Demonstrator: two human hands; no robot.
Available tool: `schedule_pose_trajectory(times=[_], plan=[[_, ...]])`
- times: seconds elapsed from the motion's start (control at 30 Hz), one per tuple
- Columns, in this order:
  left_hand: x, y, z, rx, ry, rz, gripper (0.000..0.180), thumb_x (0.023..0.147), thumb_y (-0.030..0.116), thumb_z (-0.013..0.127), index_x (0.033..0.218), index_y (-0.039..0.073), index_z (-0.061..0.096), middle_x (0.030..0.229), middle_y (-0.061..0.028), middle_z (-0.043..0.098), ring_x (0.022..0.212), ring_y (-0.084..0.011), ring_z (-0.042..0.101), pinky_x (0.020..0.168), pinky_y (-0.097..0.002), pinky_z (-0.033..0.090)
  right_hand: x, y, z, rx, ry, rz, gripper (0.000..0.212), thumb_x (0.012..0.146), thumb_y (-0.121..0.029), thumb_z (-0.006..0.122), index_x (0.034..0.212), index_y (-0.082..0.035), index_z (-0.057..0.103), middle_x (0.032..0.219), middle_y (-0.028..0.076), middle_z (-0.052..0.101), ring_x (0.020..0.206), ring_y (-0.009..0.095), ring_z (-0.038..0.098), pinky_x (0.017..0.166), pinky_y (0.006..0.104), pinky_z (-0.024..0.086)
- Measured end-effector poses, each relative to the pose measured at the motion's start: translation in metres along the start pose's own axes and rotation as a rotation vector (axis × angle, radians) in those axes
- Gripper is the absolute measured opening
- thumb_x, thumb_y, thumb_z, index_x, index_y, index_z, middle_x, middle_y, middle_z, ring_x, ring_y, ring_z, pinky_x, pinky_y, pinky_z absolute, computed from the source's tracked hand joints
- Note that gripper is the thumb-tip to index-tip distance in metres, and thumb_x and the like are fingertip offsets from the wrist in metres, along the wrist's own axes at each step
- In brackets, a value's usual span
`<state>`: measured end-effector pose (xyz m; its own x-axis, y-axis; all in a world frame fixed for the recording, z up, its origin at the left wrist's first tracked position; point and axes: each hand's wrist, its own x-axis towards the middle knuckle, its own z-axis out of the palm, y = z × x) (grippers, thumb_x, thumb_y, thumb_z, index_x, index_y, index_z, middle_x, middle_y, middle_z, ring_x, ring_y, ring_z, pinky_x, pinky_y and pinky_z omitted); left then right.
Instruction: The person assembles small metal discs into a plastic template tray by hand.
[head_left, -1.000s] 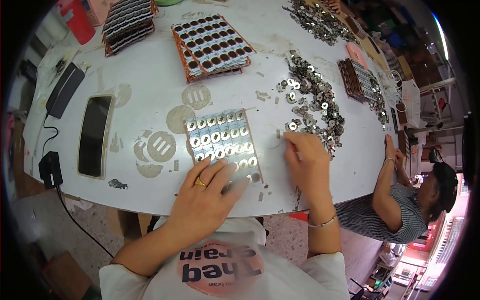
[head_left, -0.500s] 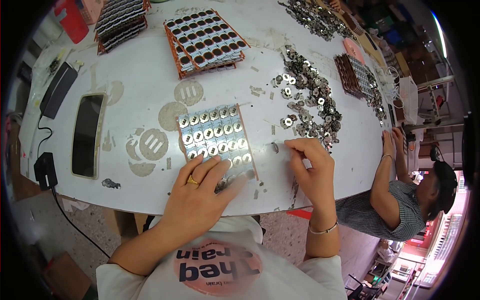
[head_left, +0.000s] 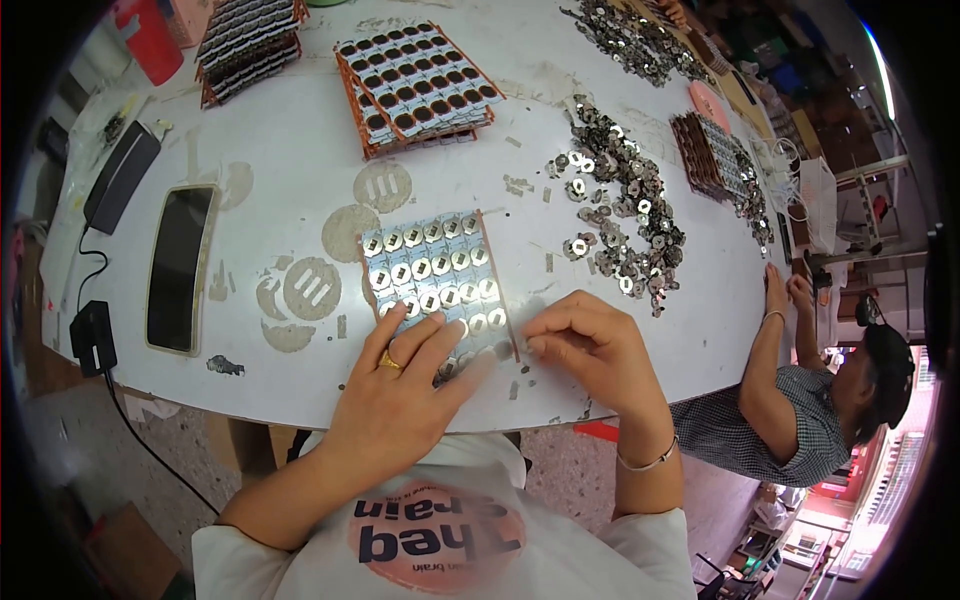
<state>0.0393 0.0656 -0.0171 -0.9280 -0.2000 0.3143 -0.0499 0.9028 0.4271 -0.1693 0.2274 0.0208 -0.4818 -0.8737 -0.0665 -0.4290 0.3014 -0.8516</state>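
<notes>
My left hand [head_left: 398, 378] lies on a panel of circuit boards [head_left: 428, 262], fingers spread over its lower part. Rows of shiny round metal clips [head_left: 441, 265] sit on the panel, each with a dark opening in the middle. Part of the lower row is hidden beneath the left hand. At the panel's lower right edge, my right hand [head_left: 597, 352] is closed in a pinch, thumb and index fingertips together. Whatever those fingertips hold is too small and blurred to make out.
Loose metal clips [head_left: 635, 205] form a long heap on the right. Behind the panel stands a stack of similar panels [head_left: 420, 85], with another stack [head_left: 250, 45] farther left. A phone [head_left: 180, 270] lies at left. One person [head_left: 790, 400] sits at the table's right side.
My right hand has moved left and slightly toward me, from beside the clip heap to the panel's right edge. The left hand stays on the panel.
</notes>
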Motion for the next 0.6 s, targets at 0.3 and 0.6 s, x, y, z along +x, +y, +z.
schedule_pose_trajectory(times=[0.3, 0.6], plan=[[0.002, -0.003, 0.0, -0.008, 0.01, 0.016, 0.039, 0.085, 0.012, 0.073, 0.123, 0.019, 0.077, 0.133, -0.0115, 0.065, 0.132, -0.0302, 0.061, 0.124, -0.055, 0.037, 0.002, 0.0, 0.013, 0.094, -0.082, 0.085, 0.02, 0.09, 0.0, 0.077, 0.109, -0.005, 0.076, 0.101, 0.007, 0.07, 0.088, 0.016, 0.073, 0.077, 0.0292, 0.057], [0.0, -0.003, 0.001, 0.004, 0.03, 0.043, 0.036, 0.087, 0.015, 0.069, 0.122, 0.016, 0.076, 0.131, -0.014, 0.064, 0.13, -0.0304, 0.061, 0.123, -0.0554, 0.038, 0.0, -0.018, 0.022, 0.025, -0.048, 0.072, 0.016, 0.092, 0.007, 0.075, 0.106, 0.0, 0.074, 0.095, 0.002, 0.071, 0.083, 0.006, 0.066, 0.072, 0.0226, 0.054]])
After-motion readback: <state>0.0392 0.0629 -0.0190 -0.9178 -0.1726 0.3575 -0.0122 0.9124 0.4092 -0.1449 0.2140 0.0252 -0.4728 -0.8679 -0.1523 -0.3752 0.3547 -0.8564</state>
